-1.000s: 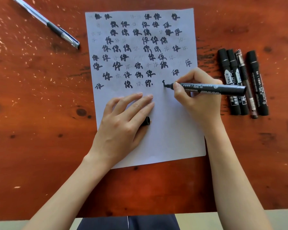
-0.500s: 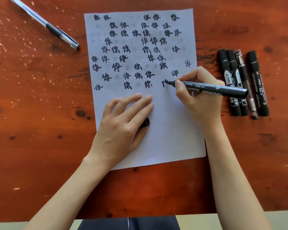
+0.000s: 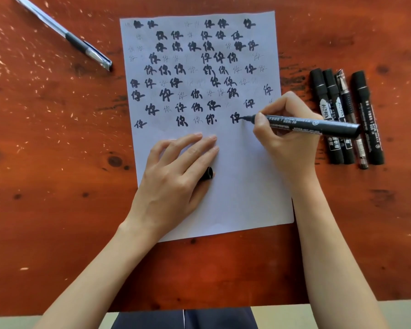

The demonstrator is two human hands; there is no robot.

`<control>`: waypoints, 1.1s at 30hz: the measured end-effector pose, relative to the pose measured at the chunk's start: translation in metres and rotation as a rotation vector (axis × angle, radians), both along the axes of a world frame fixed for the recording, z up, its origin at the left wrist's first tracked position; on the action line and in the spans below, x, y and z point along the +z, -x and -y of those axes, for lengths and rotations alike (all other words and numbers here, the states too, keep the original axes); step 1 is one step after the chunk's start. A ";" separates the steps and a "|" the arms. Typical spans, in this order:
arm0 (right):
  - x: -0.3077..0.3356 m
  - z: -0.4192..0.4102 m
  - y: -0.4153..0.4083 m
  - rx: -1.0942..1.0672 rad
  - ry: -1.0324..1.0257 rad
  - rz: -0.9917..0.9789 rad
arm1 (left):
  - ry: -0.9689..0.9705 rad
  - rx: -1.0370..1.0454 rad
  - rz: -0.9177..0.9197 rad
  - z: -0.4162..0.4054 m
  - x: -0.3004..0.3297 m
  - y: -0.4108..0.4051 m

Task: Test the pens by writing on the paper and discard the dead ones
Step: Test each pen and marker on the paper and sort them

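A white sheet of paper (image 3: pixel 247 186) lies in the middle of the table, its upper half covered with bold and faint written characters. My right hand (image 3: pixel 287 138) grips a black marker (image 3: pixel 318 125), whose tip touches the paper at a fresh black character in the lowest row. My left hand (image 3: pixel 176 176) presses flat on the paper and holds the marker's black cap (image 3: pixel 208 173) under the palm, only its end showing.
Several black markers and pens (image 3: pixel 347 117) lie side by side on the red-brown wooden table (image 3: pixel 57 186), right of the paper. A clear ballpoint pen (image 3: pixel 64 34) lies at the upper left. The table's near edge runs along the bottom.
The marker tip has added strokes, turning a single mark into a nearly whole character, and shifted slightly right. My left hand stayed put.
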State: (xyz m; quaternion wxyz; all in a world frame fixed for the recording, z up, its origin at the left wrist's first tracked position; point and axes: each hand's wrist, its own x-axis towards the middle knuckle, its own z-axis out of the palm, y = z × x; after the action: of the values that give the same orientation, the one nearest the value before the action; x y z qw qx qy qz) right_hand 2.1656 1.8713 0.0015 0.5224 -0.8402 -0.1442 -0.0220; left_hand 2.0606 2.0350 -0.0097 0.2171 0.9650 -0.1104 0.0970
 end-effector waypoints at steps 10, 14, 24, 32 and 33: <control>0.006 0.001 -0.003 -0.030 -0.151 -0.093 | 0.015 0.111 0.098 -0.001 0.003 0.004; 0.014 0.001 -0.005 -0.009 -0.202 -0.201 | -0.010 0.105 0.003 -0.004 0.019 0.006; 0.070 -0.008 0.053 -0.159 -0.446 -0.400 | 0.098 0.057 -0.381 -0.019 0.076 0.001; 0.106 -0.016 0.110 -0.141 -0.487 -0.479 | 0.356 0.119 -0.292 -0.041 0.136 0.017; 0.112 -0.017 0.113 -0.118 -0.508 -0.483 | 0.373 0.114 -0.256 -0.043 0.140 0.021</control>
State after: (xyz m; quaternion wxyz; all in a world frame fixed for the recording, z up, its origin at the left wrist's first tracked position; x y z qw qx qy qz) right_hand 2.0531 1.8886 0.1137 0.7314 -0.6714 0.0422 0.1119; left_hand 2.0394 2.0781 0.1301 0.3982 0.9173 -0.0077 0.0046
